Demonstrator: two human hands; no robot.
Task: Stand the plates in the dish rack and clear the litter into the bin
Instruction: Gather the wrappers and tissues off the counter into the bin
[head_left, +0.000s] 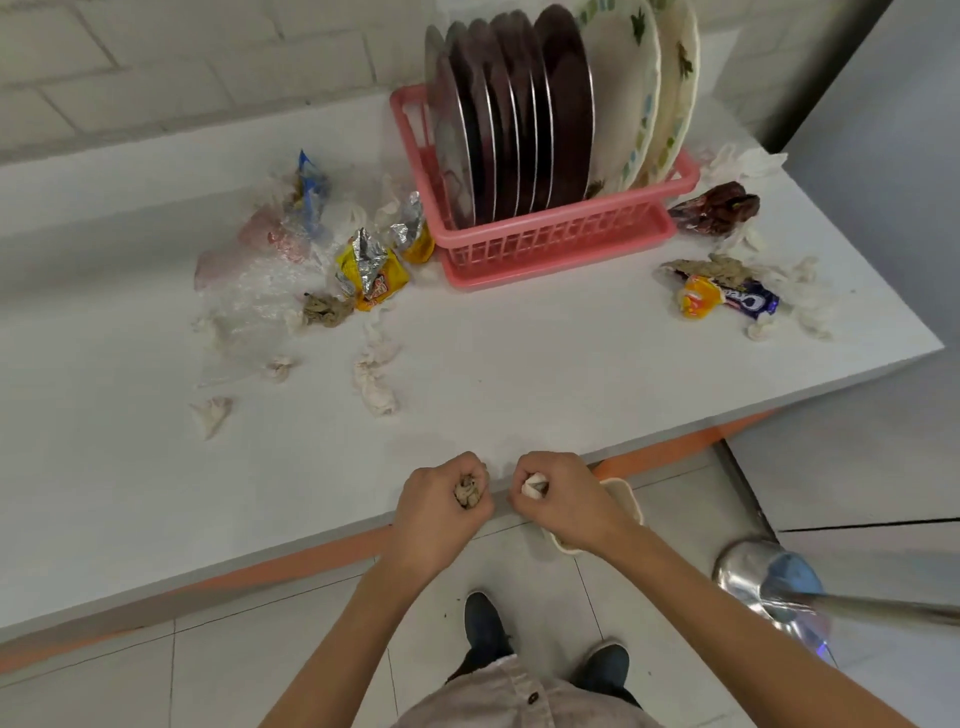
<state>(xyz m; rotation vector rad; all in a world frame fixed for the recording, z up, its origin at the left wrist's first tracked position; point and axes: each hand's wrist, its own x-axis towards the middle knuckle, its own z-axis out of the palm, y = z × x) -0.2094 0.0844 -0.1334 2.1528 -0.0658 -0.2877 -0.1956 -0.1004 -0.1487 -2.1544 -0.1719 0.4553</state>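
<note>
Both hands were seen clenched at the near edge of a white counter (519, 374), lower centre of the frame. The left hand (441, 499) was closed tightly around a brownish paper wad (467, 491), and the right hand (566, 499), just beside it, was curled around a white tissue wad (533, 486).

In the upper centre, a pink dish rack (545, 244) was filled with dark plates (519, 119) stood on edge in a row, with cream patterned plates (634, 93) leaned at its right end.

Litter was left spread on the counter. A yellow foil wrapper (371, 273), a blue packet (309, 192) and clear plastic (249, 291) were bunched left of the rack. A dark blue biscuit wrapper (748, 301) and a brown wrapper (719, 208) were seen to its right. Crumpled white tissues (374, 379) were scattered across the middle.

A shiny metal container (753, 582) was seen on the floor at lower right; whether it was the bin could not be told.
</note>
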